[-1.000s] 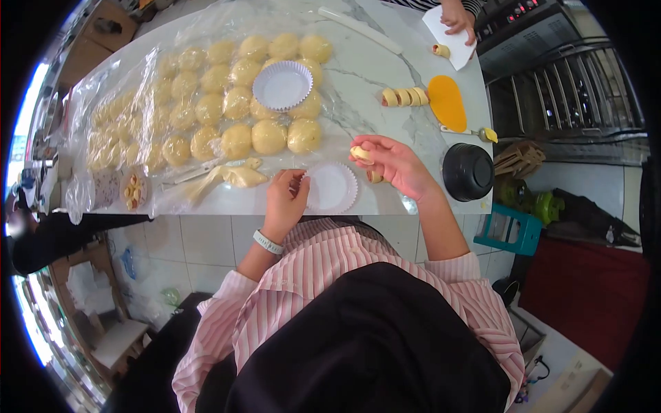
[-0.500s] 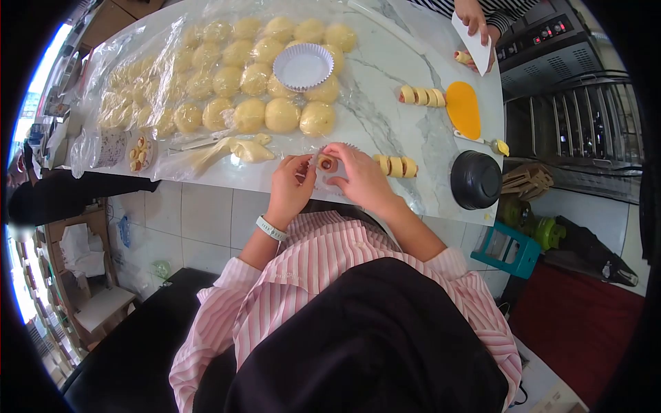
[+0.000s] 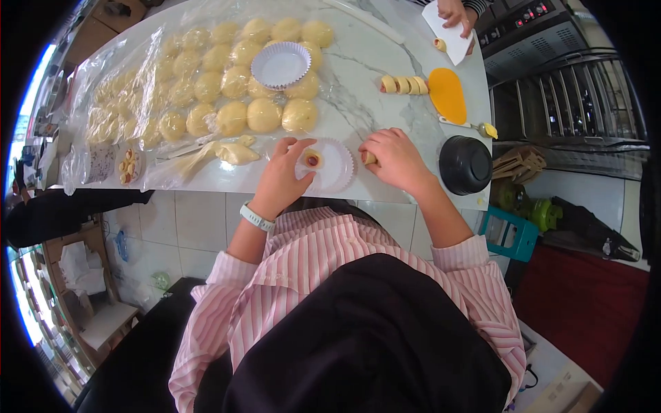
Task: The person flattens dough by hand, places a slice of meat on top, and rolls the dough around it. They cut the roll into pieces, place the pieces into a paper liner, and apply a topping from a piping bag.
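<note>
A round dough piece with a red-brown centre (image 3: 312, 160) sits at the left side of a fluted paper cup (image 3: 337, 167) near the table's front edge. My left hand (image 3: 280, 172) is beside that piece, thumb and fingers apart around it, holding nothing. To the right of the cup, my right hand (image 3: 394, 160) has its fingers closed over cut dough roll pieces (image 3: 369, 157), mostly hidden beneath it. Farther back lies another sliced dough roll (image 3: 404, 85), next to a yellow scraper (image 3: 447, 95).
Dough balls (image 3: 264, 115) lie under plastic film, with an empty paper cup (image 3: 281, 65) on top. A piping bag (image 3: 234, 151) and small filled cup (image 3: 129, 167) are at left. At right are a black bowl (image 3: 466, 165) and a co-worker's hands (image 3: 454, 15) with a white scraper (image 3: 444, 36).
My hands have moved apart, the right one rightward onto the roll pieces. The dough piece now rests in the cup. The co-worker's white scraper has shifted from the cut piece, and the view has shifted slightly.
</note>
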Demonstrator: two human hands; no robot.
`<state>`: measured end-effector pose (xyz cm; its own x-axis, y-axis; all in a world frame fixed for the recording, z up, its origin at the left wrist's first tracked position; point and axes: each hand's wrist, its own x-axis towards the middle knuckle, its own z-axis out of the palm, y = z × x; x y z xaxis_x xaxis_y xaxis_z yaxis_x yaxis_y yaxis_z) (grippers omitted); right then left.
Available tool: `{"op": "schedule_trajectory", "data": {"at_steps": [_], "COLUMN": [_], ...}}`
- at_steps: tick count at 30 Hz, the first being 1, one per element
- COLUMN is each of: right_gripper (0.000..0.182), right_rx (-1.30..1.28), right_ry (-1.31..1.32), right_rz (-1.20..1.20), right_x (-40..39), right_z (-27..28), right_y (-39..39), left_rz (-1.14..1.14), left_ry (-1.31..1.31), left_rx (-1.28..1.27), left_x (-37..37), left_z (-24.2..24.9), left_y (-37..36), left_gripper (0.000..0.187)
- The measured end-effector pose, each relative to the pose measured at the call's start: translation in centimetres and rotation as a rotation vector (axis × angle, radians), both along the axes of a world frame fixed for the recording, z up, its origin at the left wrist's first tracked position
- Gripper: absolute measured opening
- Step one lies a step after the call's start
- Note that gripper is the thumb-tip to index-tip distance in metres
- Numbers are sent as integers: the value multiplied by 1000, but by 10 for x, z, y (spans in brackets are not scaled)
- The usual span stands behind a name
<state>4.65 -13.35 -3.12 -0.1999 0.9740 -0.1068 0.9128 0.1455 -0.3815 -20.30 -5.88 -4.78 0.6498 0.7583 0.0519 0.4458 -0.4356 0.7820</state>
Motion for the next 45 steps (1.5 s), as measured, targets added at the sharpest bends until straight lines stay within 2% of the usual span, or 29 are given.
{"op": "schedule_trajectory", "data": {"at_steps": [4,7,10,13,16,17,23,26,29,32,36,39,42,45], "right_gripper": [32,34,37,43,40,40,47,47,48,46,44,44,40,32], "right_rx": [87,33,-135,-220,159,173,22,238,227,52,51,94,203,186], "right_ry": [253,662,1374,1183,584,478,286,147,353,82,-23,-45,103,712], "right_rz": [-106,-371,-443,-357,-327,-311,-242,-158,-279,-268,-74,-9,-106,-464], "right_x": [9,-3,-31,-51,-74,-77,-74,-65,-27,13,9,18,22,5], "right_z": [3,19,12,-16,-20,-17,-15,3,24,33,13,-2,2,17], "right_y": [-2,-5,0,1,2,0,4,-3,-2,-11,-22,-20,-24,-28], "left_rz": [18,1,5,28,75,83,101,112,113,134,38,16,15,3], "left_ry": [42,82,69,26,11,9,-19,15,68,46,51,-11,-41,-55], "left_rx": [-22,2,16,13,2,8,-48,-87,-55,91,182,126,-155,-170], "left_x": [2,2,3,5,7,7,9,11,11,17,23,21,13,11], "left_z": [8,10,0,-12,-14,-15,-17,-11,-7,1,2,5,4,7], "left_y": [1,0,-1,-1,-4,-6,-9,-12,-17,-22,-18,-11,-6,-8], "left_gripper": [49,45,39,33,31,31,32,32,38,49,63,60,58,56]}}
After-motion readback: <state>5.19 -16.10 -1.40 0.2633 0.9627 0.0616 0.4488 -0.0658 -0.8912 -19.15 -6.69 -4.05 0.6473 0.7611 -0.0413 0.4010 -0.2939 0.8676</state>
